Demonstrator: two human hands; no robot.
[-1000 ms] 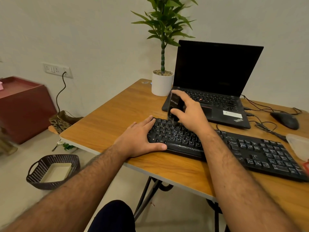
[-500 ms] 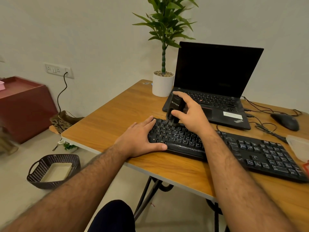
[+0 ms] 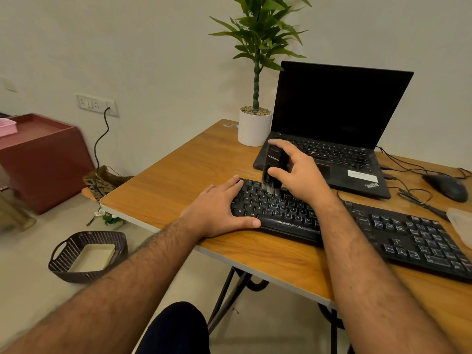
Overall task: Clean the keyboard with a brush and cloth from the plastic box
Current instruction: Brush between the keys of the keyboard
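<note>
A black keyboard lies across the wooden table. My right hand grips a black brush upright, thumb on its front and fingers over its top. The pale bristles touch the keys in the upper left rows. My left hand lies flat over the keyboard's left end, fingers straight along the side and thumb along its front edge. A clear plastic box shows partly at the right edge. No cloth is visible.
An open black laptop stands behind the keyboard, with a potted plant to its left. A mouse and cables lie at the right. On the floor sit a woven basket and a red-brown cabinet.
My right hand has shifted the brush slightly, and its bristles now show against the upper key rows. The left hand stays put on the keyboard's left end.
</note>
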